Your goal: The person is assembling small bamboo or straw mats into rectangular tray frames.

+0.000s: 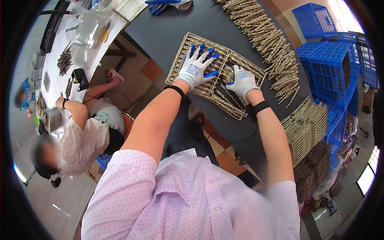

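Note:
A gold-brown, grid-like frame with rows of twisted, rope-patterned sticks (200,44) lies at a slant on the dark tabletop. On its left half my left hand (196,69), in a white glove with blue fingertips, rests flat with fingers spread. My right hand (242,82), gloved the same way, is closed over the frame's right half, its fingers curled around some of the twisted sticks (228,74). How many sticks are in that grip is hidden. Around the right hand, several sticks sit loose or askew, and dark gaps show between them.
A long pile of twisted sticks (268,36) runs along the table's far right. Stacked frames (306,128) stand at the right edge, near blue plastic crates (324,60). Blue gloves (168,5) lie at the far edge. At left, another person sits by a white table (54,80) with pliers (105,33).

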Demonstrator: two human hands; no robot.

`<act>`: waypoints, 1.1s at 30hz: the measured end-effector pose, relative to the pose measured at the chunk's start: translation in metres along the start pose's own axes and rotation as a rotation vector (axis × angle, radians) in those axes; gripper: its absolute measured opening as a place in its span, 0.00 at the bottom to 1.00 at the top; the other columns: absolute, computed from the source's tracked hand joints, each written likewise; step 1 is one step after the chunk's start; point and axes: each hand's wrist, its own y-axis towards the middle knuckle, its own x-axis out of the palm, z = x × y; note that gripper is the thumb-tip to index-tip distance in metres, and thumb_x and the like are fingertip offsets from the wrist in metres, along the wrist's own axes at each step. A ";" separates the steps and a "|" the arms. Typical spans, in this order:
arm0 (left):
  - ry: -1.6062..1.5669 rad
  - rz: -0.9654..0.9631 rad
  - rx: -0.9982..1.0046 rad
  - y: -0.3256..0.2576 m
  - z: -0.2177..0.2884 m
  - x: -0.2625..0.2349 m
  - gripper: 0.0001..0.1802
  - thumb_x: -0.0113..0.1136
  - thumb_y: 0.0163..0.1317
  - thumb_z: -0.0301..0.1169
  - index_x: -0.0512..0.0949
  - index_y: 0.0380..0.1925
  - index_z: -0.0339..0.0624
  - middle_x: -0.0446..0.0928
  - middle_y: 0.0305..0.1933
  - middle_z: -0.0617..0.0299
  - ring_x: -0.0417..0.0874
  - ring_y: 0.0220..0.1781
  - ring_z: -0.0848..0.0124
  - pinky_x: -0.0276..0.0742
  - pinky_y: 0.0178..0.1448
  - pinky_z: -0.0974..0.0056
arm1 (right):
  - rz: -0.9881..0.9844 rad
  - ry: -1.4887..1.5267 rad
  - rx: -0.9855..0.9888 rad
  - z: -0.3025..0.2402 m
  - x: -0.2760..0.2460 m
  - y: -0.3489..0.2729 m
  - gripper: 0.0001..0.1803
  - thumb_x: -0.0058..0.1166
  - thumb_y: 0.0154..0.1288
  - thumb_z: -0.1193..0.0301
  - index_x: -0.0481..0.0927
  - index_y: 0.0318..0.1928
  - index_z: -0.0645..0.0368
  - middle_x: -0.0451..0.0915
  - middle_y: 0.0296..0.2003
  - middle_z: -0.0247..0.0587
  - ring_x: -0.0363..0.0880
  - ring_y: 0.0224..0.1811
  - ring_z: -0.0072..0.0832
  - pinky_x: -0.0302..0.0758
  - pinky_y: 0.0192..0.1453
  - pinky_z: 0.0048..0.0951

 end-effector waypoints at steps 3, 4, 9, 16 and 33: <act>0.014 -0.025 -0.008 0.000 0.000 0.000 0.41 0.58 0.67 0.62 0.66 0.77 0.63 0.62 0.82 0.59 0.56 0.84 0.49 0.40 0.87 0.39 | 0.086 0.043 -0.052 0.010 0.008 0.000 0.46 0.71 0.54 0.45 0.71 0.66 0.61 0.82 0.57 0.54 0.83 0.59 0.46 0.77 0.66 0.41; 0.011 -0.033 -0.010 0.000 0.001 0.001 0.41 0.58 0.67 0.62 0.66 0.77 0.63 0.62 0.81 0.59 0.56 0.84 0.49 0.40 0.87 0.39 | 0.122 0.057 -0.080 0.014 0.012 -0.001 0.45 0.71 0.54 0.46 0.72 0.65 0.60 0.82 0.57 0.53 0.83 0.59 0.46 0.77 0.65 0.41; 0.021 -0.052 -0.015 0.001 0.000 0.000 0.41 0.58 0.67 0.62 0.66 0.77 0.62 0.63 0.81 0.57 0.56 0.84 0.48 0.40 0.87 0.38 | 0.438 0.344 -0.182 0.037 0.027 -0.017 0.37 0.74 0.52 0.52 0.76 0.58 0.56 0.84 0.49 0.50 0.84 0.53 0.47 0.78 0.61 0.43; 0.000 0.006 0.004 0.002 0.001 -0.001 0.39 0.59 0.67 0.60 0.69 0.75 0.61 0.64 0.80 0.56 0.58 0.83 0.46 0.43 0.86 0.37 | 0.585 1.026 -0.277 0.067 0.028 -0.047 0.29 0.77 0.51 0.73 0.79 0.53 0.61 0.86 0.46 0.39 0.86 0.46 0.26 0.81 0.57 0.29; 0.119 -0.125 -0.050 0.005 0.011 -0.002 0.41 0.66 0.62 0.56 0.70 0.74 0.59 0.63 0.81 0.59 0.53 0.84 0.48 0.39 0.87 0.38 | 0.990 2.462 0.144 0.184 0.060 -0.079 0.13 0.65 0.69 0.75 0.81 0.52 0.60 0.83 0.37 0.38 0.84 0.41 0.33 0.87 0.50 0.42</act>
